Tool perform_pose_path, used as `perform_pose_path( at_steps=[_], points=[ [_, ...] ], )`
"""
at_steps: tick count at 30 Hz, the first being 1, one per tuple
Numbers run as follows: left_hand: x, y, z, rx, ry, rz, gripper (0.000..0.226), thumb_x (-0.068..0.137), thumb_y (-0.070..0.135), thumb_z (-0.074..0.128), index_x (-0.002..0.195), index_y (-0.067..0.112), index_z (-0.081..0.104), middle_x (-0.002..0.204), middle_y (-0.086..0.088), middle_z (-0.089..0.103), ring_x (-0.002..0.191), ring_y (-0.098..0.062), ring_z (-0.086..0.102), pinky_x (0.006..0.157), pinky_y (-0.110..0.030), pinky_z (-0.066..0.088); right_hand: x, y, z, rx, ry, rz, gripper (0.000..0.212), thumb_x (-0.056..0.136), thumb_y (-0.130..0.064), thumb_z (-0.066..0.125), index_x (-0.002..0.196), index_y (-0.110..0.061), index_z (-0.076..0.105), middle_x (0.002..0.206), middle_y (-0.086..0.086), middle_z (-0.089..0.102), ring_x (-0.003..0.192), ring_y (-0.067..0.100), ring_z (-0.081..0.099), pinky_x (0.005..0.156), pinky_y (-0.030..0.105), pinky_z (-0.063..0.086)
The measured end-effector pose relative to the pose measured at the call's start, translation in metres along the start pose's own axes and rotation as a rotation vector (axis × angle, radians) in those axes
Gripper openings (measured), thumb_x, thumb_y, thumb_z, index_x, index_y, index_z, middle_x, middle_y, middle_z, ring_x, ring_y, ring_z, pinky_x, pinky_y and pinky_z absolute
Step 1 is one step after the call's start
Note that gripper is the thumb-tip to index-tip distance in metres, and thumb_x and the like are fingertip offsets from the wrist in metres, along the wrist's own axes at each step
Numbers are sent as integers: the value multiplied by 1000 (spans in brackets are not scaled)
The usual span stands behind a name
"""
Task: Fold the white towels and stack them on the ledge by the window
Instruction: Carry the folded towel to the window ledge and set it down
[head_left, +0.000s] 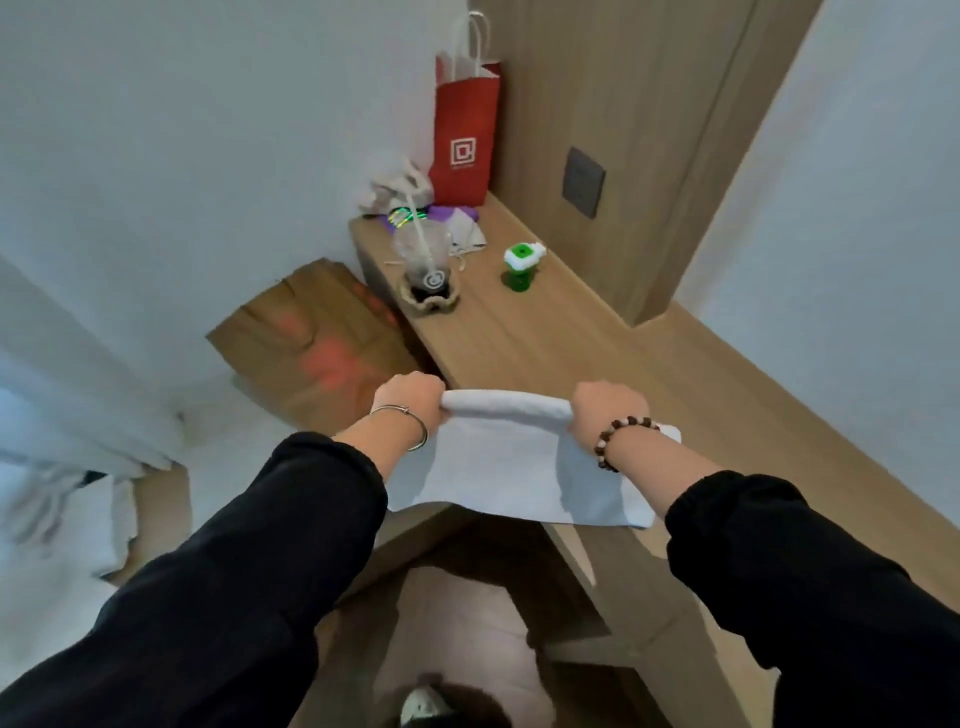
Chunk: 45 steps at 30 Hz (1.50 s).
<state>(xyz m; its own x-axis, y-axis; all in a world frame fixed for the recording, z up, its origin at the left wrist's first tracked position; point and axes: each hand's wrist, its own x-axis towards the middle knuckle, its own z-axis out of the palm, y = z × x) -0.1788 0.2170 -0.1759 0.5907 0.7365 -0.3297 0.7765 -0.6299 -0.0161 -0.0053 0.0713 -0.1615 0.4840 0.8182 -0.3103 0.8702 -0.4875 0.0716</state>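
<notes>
A white towel (511, 462) lies on the wooden ledge (561, 343), its near edge hanging a little over the ledge's front. Its far edge is bunched into a fold. My left hand (410, 402) grips the left end of that fold, fingers curled round it. My right hand (608, 408) grips the right end the same way. Both arms wear black sleeves; a metal bangle is on the left wrist and a bead bracelet on the right.
Farther along the ledge stand a green and white toy (522, 265), a plastic cup with a straw (423, 260), small clutter and a red paper bag (467, 135). White bedding (57, 467) lies at the left. A wood wall panel rises behind the ledge.
</notes>
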Motion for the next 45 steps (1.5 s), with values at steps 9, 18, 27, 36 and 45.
perform_pose_path(
  at_steps=[9, 18, 27, 36, 45],
  points=[
    [-74, -252, 39, -18, 85, -293, 23, 95, 32, 50, 110, 19, 61, 110, -5, 61, 101, -28, 60, 75, -36, 45, 56, -250, -21, -140, 164, -435, 19, 88, -3, 43, 76, -15, 53, 78, 3, 60, 64, 24, 51, 58, 31, 38],
    [-162, -387, 129, -44, 77, -632, 23, 93, 14, 45, 113, 17, 57, 113, -4, 54, 100, -27, 58, 66, -33, 38, 81, -447, 6, -264, 173, -901, 27, 91, -4, 40, 100, -13, 64, 104, 7, 64, 97, 28, 62, 64, 30, 37],
    [-192, -475, 227, -383, 17, -1158, 9, 86, 11, 52, 93, 8, 57, 95, -7, 57, 95, -28, 59, 73, -36, 46, 133, -599, 66, -407, 151, -1214, 23, 95, -9, 43, 105, -12, 63, 103, 7, 61, 93, 26, 61, 63, 31, 37],
    [-231, -552, 312, -646, -129, -1343, 22, 84, 19, 48, 67, 18, 62, 82, -4, 64, 76, -24, 59, 63, -30, 46, 172, -716, 108, -224, -82, -1117, 18, 87, -17, 52, 73, -8, 61, 80, 9, 52, 77, 25, 52, 61, 27, 33],
    [-279, -621, 387, -1271, 91, -1553, 15, 78, 25, 71, 70, 13, 67, 76, -7, 63, 76, -22, 58, 57, -27, 37, 194, -802, 153, 518, -634, -571, 24, 73, -32, 80, 89, -19, 69, 101, 9, 68, 98, 27, 62, 91, 42, 50]
  ],
)
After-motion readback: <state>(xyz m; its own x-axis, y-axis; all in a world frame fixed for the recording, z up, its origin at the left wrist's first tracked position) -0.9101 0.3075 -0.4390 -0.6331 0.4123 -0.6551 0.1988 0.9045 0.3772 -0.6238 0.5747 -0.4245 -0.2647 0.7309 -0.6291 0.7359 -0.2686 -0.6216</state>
